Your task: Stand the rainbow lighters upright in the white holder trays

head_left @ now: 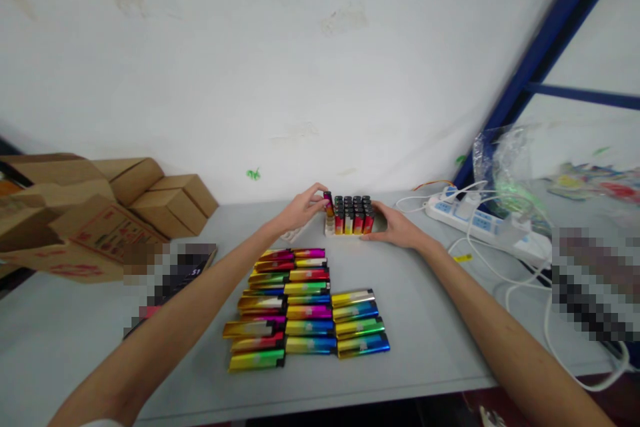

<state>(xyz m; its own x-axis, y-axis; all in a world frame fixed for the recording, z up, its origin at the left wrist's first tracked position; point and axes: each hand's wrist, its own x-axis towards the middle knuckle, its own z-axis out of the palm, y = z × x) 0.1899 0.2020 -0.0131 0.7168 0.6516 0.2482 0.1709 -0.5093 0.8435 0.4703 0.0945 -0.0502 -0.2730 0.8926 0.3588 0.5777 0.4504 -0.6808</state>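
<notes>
Pinching glossy lighter (329, 203) | left hand (300, 210) | right hand (395, 227) steadies tray (350, 230)

White wall (280, 47) at far side, stained and scuffed in patches. Grey table (75, 333) runs across the near ground. Blue frame (545, 40) stands at right. Lighting even and bright.

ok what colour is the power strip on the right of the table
White with light blue sockets; the power strip shows best in the head view, with white cables plugged in.
</notes>
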